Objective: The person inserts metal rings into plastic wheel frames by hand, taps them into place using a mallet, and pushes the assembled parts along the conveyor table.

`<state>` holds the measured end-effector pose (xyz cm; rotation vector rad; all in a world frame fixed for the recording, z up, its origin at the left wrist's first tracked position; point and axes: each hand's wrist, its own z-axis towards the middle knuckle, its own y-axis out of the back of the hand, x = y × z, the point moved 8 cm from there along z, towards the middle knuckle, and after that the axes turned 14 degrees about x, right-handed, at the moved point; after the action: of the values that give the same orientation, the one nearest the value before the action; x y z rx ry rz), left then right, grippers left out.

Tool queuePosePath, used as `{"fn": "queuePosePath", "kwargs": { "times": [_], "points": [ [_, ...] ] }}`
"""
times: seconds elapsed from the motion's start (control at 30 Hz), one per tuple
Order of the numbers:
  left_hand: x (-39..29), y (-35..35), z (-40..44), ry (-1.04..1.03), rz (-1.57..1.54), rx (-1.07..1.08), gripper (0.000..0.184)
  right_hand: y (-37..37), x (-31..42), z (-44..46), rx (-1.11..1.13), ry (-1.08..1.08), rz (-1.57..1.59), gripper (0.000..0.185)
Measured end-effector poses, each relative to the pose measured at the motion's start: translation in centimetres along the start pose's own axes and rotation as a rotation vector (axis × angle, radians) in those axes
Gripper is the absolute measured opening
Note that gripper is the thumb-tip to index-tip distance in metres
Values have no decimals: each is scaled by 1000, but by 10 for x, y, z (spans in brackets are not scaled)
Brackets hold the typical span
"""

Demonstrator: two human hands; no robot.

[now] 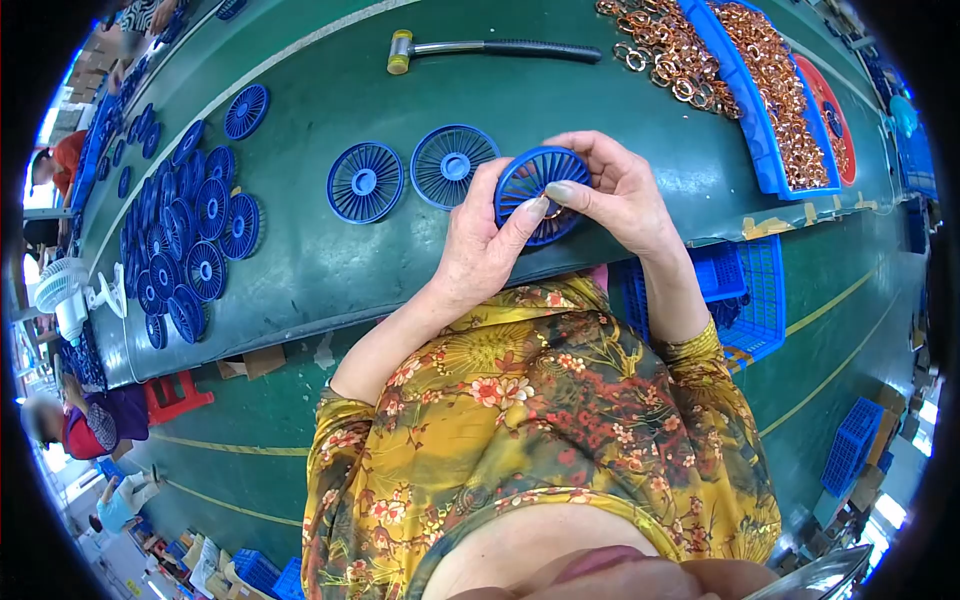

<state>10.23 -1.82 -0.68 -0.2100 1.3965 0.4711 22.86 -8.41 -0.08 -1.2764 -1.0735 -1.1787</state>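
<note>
Between my two hands I hold a blue slotted wheel (pixel 543 178), tilted, above the near part of the green table. My left hand (pixel 482 232) grips its left side, thumb at the centre. My right hand (pixel 625 195) wraps round its right side, the thumb also pressed near the middle. A bit of copper-coloured metal shows beneath my thumbs; the hub is mostly hidden. Just left of my hands, a blue wheel (pixel 454 167) lies flat, with another blue wheel (pixel 365 182) beside it.
Many blue wheels (pixel 211 209) are heaped on the table's left. A mallet (pixel 490 48) lies at the back. Copper rings (pixel 672 60) are piled beside a blue tray (pixel 762 150) full of them. Blue crates (pixel 765 300) stand below the table. People are at the far left.
</note>
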Motion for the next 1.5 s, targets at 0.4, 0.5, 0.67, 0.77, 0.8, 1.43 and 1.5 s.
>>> {"fn": "queuePosePath", "kwargs": {
  "times": [0.4, 0.5, 0.67, 0.77, 0.8, 1.43, 1.5],
  "points": [
    [-29, -54, 33, -223, 925, 180, 36, 131, 45, 29, -499, -231, -1214, 47],
    [-19, -60, 33, -246, 1107, 167, 40, 176, 9, 48, -562, -301, -1516, 26],
    [-37, 7, 40, -352, 953, 160, 46, 141, 24, 37, -381, -224, -1255, 25],
    [-47, 97, 59, -211, 1163, -87, 39, 129, 29, 26, -377, -294, -1172, 26],
    [-37, 135, 70, -35, 1224, -100, 39, 133, 26, 24, -388, -272, -1313, 26],
    [10, 302, 12, 629, 1255, -540, 77, 51, 68, -5, -475, 396, -1183, 12],
    [-18, 275, 3, 407, 1290, -602, 48, 34, 75, -8, -481, 501, -1196, 15]
  ]
}}
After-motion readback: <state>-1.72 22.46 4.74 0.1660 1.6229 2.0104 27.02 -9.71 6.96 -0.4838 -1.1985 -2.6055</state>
